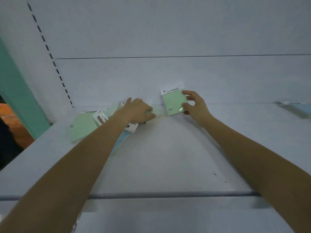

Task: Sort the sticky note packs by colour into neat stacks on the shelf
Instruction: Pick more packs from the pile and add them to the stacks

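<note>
Pinching between thumb and fingertips, the right hand (193, 105) holds a green sticky note pack (173, 103) tipped up against the shelf's back panel (202, 78). Just left of it, the left hand (136, 110) lies on a mixed pile (80, 128) of green packs with a blue pack (121, 140) beneath; whether it grips or only presses I cannot tell. Well to the right lies another blue pack (299, 110). This looks like starting the green stack. Next, the pack likely needs laying flat and squaring on the shelf (168, 148).
</note>
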`<action>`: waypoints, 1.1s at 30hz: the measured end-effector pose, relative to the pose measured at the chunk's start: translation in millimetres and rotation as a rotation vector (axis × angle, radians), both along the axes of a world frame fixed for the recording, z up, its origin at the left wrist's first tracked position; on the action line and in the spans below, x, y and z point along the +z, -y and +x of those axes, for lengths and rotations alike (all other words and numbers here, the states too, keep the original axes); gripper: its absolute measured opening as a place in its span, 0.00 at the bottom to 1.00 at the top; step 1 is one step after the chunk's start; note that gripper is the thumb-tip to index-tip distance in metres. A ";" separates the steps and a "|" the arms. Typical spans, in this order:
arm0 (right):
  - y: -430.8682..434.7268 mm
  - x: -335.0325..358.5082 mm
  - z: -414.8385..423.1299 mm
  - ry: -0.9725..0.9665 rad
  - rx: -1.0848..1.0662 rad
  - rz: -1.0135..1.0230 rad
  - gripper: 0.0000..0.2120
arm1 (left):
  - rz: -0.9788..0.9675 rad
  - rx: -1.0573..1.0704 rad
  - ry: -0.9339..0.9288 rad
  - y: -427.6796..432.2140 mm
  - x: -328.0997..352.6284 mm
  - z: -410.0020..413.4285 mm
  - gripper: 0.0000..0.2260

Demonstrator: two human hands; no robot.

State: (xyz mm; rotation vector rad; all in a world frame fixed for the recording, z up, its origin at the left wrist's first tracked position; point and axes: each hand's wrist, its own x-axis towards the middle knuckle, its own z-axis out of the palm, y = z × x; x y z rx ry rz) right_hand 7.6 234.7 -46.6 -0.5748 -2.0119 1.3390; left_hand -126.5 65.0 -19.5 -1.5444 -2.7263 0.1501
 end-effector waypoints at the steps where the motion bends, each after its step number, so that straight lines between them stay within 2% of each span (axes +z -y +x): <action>1: -2.2 -0.7 2.6 0.000 -0.010 0.007 0.20 | -0.015 -0.007 -0.002 -1.0 -0.5 0.8 0.23; 4: -13.0 1.9 8.1 0.009 -0.015 0.014 0.21 | -0.005 -0.021 0.013 -6.7 0.4 3.9 0.24; 9: -32.4 -3.5 22.1 -0.003 -0.035 0.038 0.22 | 0.046 -0.058 0.158 -23.1 -3.4 19.3 0.24; 14: -39.4 -11.5 29.8 -0.044 -0.061 -0.078 0.22 | 0.158 0.070 0.167 -32.8 -4.5 16.3 0.27; 19: -38.7 -11.9 28.9 -0.011 -0.060 -0.042 0.22 | 0.178 0.050 0.337 -30.1 -9.1 19.8 0.29; 23: -36.1 -12.0 32.0 0.026 -0.073 0.043 0.24 | 0.233 0.083 0.301 -32.1 -10.1 22.2 0.28; 25: -34.5 -11.9 33.3 0.035 -0.084 0.089 0.24 | 0.300 0.066 0.347 -31.9 -12.8 24.5 0.26; 31: -27.9 -10.4 33.2 0.070 -0.115 0.196 0.25 | 0.682 0.117 0.433 -29.4 -13.8 31.7 0.25; 33: -26.7 -9.5 32.7 0.101 -0.126 0.272 0.26 | 0.738 0.159 0.446 -28.8 -12.0 29.9 0.22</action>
